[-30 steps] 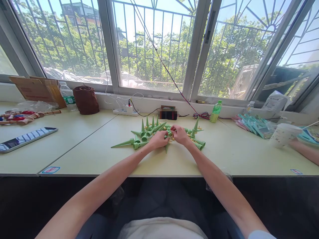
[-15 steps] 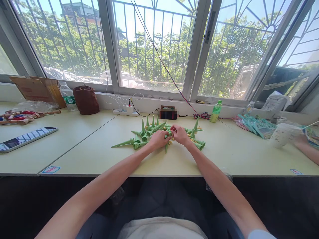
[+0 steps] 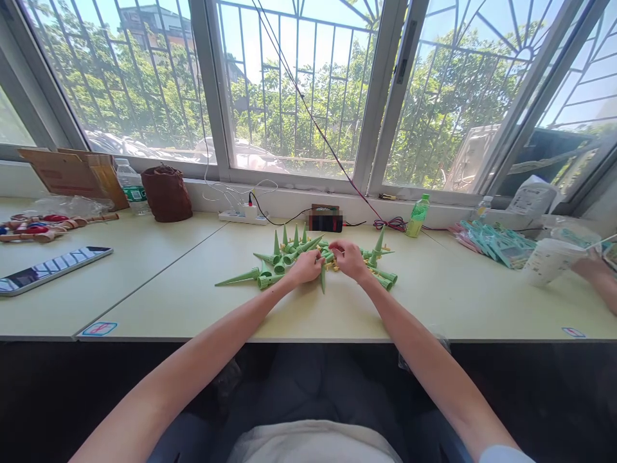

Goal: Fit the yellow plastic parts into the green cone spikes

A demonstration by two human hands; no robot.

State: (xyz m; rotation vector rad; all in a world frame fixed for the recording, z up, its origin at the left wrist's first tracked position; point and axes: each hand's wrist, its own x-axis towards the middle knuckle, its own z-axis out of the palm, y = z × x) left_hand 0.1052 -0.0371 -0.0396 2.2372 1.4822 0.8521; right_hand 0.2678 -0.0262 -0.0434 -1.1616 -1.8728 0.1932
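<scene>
A heap of green cone-shaped plastic spikes [image 3: 284, 254] lies on the pale table [image 3: 202, 302] in front of me, with small yellow pieces among them. My left hand [image 3: 305, 267] is closed on one green spike [image 3: 322, 278] whose tip points down toward me. My right hand [image 3: 349, 259] is closed too, its fingertips pinching at the top end of that same spike, right against the left hand. More green spikes [image 3: 383, 278] lie just right of my right hand.
A power strip [image 3: 243, 215] and a dark box [image 3: 326, 218] sit behind the heap. A brown pouch [image 3: 166, 193], water bottle [image 3: 131, 186] and tablet [image 3: 51, 269] are to the left. A green bottle [image 3: 418, 216], teal packets [image 3: 491, 243], a paper cup [image 3: 547, 260] and another person's arm [image 3: 595, 273] are to the right.
Both hands have lifted slightly away from me and the held spike now hangs more upright. The other person's arm on the right has moved up and toward the cup.
</scene>
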